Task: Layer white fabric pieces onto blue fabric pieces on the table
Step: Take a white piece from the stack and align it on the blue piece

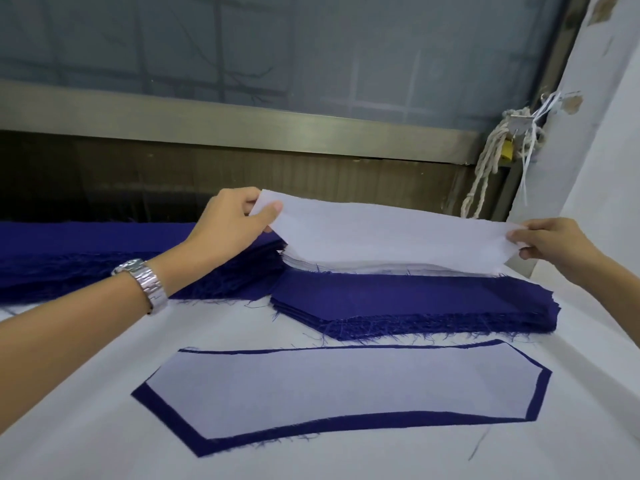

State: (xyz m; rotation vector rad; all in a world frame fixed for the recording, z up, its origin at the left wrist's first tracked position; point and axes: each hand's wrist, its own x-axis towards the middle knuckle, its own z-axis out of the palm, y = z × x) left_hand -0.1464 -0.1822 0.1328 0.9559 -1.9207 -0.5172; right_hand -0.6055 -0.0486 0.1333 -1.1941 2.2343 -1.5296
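White elongated fabric piece (391, 233) with angled ends hangs lifted above the white cloth-covered table (104, 445), stretched between both hands. The left hand (232, 220) pinches its left end and the right hand (550, 244) pinches its right end, the two well apart. Just beneath it lies a stack of matching white pieces (346, 266), behind a stack of dark blue frayed pieces (415, 299). Nearer the person, another white piece (346, 386) lies flat on a single blue piece (166, 410), whose border shows all around. A silver metal wristwatch (145, 278) circles the left wrist.
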